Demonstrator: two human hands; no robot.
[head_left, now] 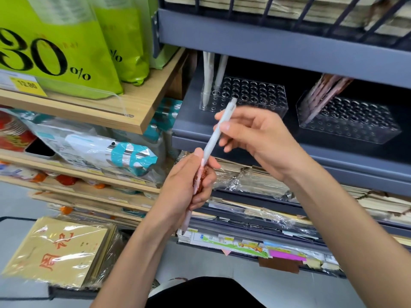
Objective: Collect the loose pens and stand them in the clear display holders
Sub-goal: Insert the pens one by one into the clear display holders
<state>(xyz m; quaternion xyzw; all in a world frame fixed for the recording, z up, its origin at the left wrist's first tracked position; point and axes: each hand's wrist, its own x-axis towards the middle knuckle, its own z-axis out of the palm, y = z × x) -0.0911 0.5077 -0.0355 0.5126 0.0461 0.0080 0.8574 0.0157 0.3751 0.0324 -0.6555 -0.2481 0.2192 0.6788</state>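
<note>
Shop shelving (266, 41); right hand (255, 138) pinches white pen (211, 142), left hand (184, 185) grips pen bundle (199, 174).

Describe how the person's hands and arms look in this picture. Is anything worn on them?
The left hand and the right hand are both bare, with no gloves, rings or bracelets showing. The forearms are uncovered too, and no sleeves or watch are in view. The nails that show look short and unpainted.
</note>
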